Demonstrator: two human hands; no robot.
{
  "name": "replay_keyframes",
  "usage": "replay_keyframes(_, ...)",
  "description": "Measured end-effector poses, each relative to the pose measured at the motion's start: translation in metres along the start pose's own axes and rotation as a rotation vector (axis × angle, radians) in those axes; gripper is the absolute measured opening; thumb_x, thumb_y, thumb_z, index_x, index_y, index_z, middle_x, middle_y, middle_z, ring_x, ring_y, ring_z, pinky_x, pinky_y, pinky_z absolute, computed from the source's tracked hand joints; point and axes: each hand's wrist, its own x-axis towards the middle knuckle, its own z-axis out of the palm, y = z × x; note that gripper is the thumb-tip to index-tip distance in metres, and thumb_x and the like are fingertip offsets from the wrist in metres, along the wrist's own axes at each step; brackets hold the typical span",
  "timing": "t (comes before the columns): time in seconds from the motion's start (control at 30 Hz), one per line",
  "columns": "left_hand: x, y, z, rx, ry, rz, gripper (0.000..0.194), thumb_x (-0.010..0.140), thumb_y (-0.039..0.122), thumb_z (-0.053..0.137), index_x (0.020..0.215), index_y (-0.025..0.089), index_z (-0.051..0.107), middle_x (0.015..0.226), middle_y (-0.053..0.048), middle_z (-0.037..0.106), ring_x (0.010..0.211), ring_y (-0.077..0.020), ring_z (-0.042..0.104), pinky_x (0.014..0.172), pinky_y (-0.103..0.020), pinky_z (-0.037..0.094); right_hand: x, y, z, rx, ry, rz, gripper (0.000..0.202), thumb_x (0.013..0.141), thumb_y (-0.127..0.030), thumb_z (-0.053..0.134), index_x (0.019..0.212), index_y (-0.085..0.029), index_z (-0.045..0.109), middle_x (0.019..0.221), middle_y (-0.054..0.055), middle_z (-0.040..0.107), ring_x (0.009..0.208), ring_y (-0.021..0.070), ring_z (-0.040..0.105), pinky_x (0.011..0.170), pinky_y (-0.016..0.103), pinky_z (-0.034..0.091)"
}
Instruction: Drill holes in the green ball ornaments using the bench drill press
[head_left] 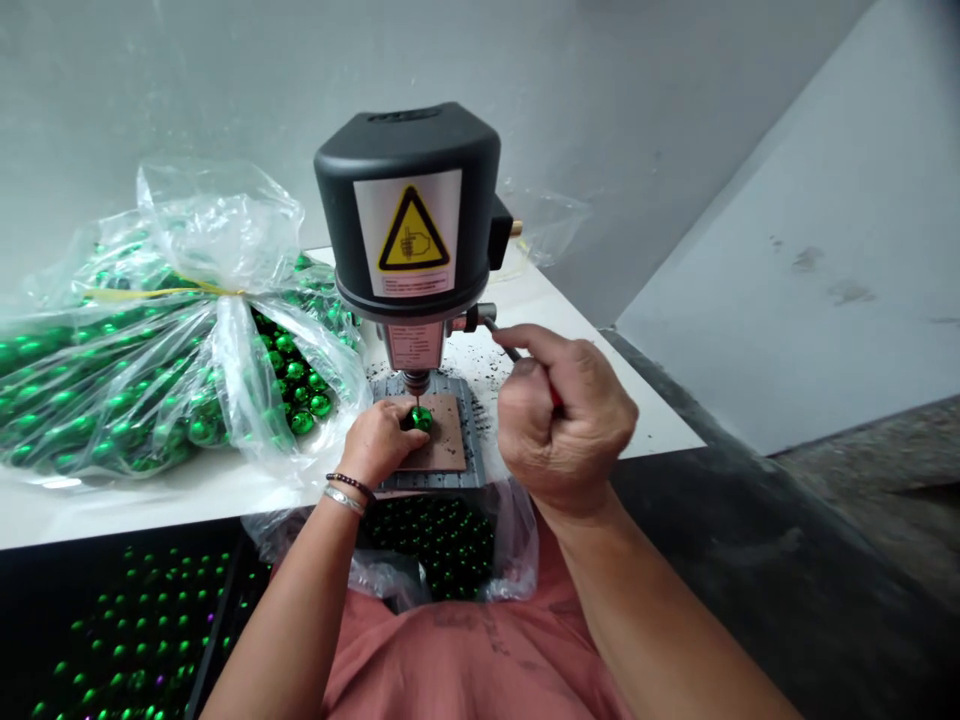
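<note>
My left hand (380, 437) grips a shiny green ball (421, 419) between thumb and fingers. The ball rests on a brown board (444, 450) laid over the grey base (475, 470) of a small drill press (480, 165). Straight above the ball is the thin drill bit (418, 400); whether its tip has entered the ball I cannot tell. My right hand (566, 415) is wrapped round the drill press lever (512, 352), whose red grip shows partly between the fingers.
On the white table (660, 425), a clear plastic bag (225, 225) full of green balls stands to the left, tied with a yellow band. Dark shavings lie around the base. Below the table edge, an open bag (517, 540) and a dark tray (45, 590) hold more green balls.
</note>
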Motion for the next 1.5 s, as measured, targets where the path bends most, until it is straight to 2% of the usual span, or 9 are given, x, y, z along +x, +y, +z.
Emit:
replay_keyframes(0.5, -0.002, 0.001, -0.001, 0.094, -0.060, 0.012, 0.024, 0.069, 0.032, 0.062, 0.091, 0.022, 0.067, 0.098, -0.005, 0.067, 0.088, -0.0214, 0.060, 0.076, -0.029, 0.043, -0.025, 0.006, 0.005, -0.076, 0.001, -0.064, 0.025, 0.074, -0.005, 0.044, 0.088, -0.016, 0.061, 0.064, 0.000, 0.052, 0.057, 0.0088, 0.042, 0.055, 0.024, 0.036)
replay_keyframes(0.6, -0.001, 0.000, 0.002, 0.082, -0.042, 0.010, 0.027, 0.069, 0.033, 0.062, 0.093, 0.022, 0.068, 0.099, -0.006, 0.066, 0.086, -0.0218, 0.060, 0.075, -0.030, 0.043, 0.007, 0.000, 0.005, -0.061, 0.047, -0.027, 0.021, 0.078, -0.010, 0.044, 0.084, -0.015, 0.063, 0.065, -0.001, 0.057, 0.053, 0.0064, 0.043, 0.053, 0.022, 0.036)
replay_keyframes(0.77, -0.012, 0.000, -0.002, 0.037, 0.036, 0.002, 0.033, 0.069, 0.033, 0.064, 0.099, 0.021, 0.067, 0.091, -0.007, 0.065, 0.080, -0.0198, 0.058, 0.073, -0.030, 0.043, 0.081, -0.001, 0.015, 0.038, -0.146, 0.297, 0.028, 0.082, -0.022, 0.042, 0.079, -0.014, 0.068, 0.061, -0.001, 0.058, 0.058, 0.0065, 0.050, 0.057, 0.022, 0.036)
replay_keyframes(0.83, -0.023, 0.000, -0.010, -0.015, -0.040, 0.046, 0.033, 0.068, 0.035, 0.065, 0.098, 0.020, 0.068, 0.087, -0.006, 0.064, 0.077, -0.0189, 0.058, 0.071, -0.029, 0.043, 0.094, 0.001, 0.020, 0.047, -0.152, 0.337, 0.030, 0.082, -0.024, 0.042, 0.076, -0.012, 0.069, 0.061, -0.001, 0.057, 0.061, 0.0063, 0.051, 0.060, 0.022, 0.036)
replay_keyframes(0.97, -0.044, -0.003, -0.026, -0.252, -0.247, 0.089, 0.055, 0.058, 0.044, 0.073, 0.107, 0.020, 0.064, 0.085, -0.004, 0.064, 0.078, -0.0187, 0.058, 0.070, -0.027, 0.043, 0.092, 0.004, 0.025, 0.083, -0.113, 0.343, 0.029, 0.081, -0.022, 0.042, 0.075, -0.011, 0.068, 0.058, -0.003, 0.054, 0.063, 0.0062, 0.052, 0.062, 0.022, 0.036)
replay_keyframes(1.2, -0.041, -0.007, -0.023, -1.290, -0.004, -0.390, 0.046, 0.073, 0.061, 0.050, 0.076, 0.016, 0.055, 0.069, 0.000, 0.054, 0.061, -0.0114, 0.053, 0.056, -0.025, 0.045, 0.089, 0.005, 0.024, 0.116, -0.105, 0.319, 0.029, 0.081, -0.023, 0.041, 0.076, -0.012, 0.067, 0.058, -0.002, 0.052, 0.061, 0.0066, 0.050, 0.063, 0.023, 0.038)
replay_keyframes(1.3, -0.037, -0.006, -0.019, -1.511, -0.034, -0.468, 0.031, 0.068, 0.041, 0.066, 0.078, 0.015, 0.054, 0.067, 0.001, 0.054, 0.067, -0.0116, 0.057, 0.069, -0.029, 0.050, 0.089, 0.006, 0.024, 0.141, -0.101, 0.306, 0.028, 0.081, -0.023, 0.042, 0.074, -0.013, 0.067, 0.060, -0.001, 0.054, 0.061, 0.0075, 0.049, 0.062, 0.024, 0.038)
replay_keyframes(1.4, -0.037, -0.007, -0.016, -1.347, -0.038, -0.410, 0.034, 0.059, 0.020, 0.070, 0.090, 0.015, 0.056, 0.070, 0.002, 0.057, 0.071, -0.0121, 0.059, 0.079, -0.032, 0.048, 0.089, 0.006, 0.024, 0.137, -0.094, 0.304, 0.026, 0.081, -0.023, 0.043, 0.071, -0.015, 0.065, 0.061, -0.001, 0.056, 0.059, 0.0082, 0.047, 0.061, 0.024, 0.037)
replay_keyframes(1.5, -0.037, -0.006, -0.014, -0.892, -0.015, -0.279, 0.041, 0.063, 0.028, 0.066, 0.102, 0.016, 0.058, 0.080, -0.001, 0.063, 0.076, -0.0152, 0.059, 0.077, -0.032, 0.046, 0.089, 0.006, 0.024, 0.149, -0.090, 0.308, 0.024, 0.080, -0.022, 0.044, 0.069, -0.016, 0.064, 0.060, -0.001, 0.055, 0.057, 0.0075, 0.044, 0.058, 0.024, 0.034)
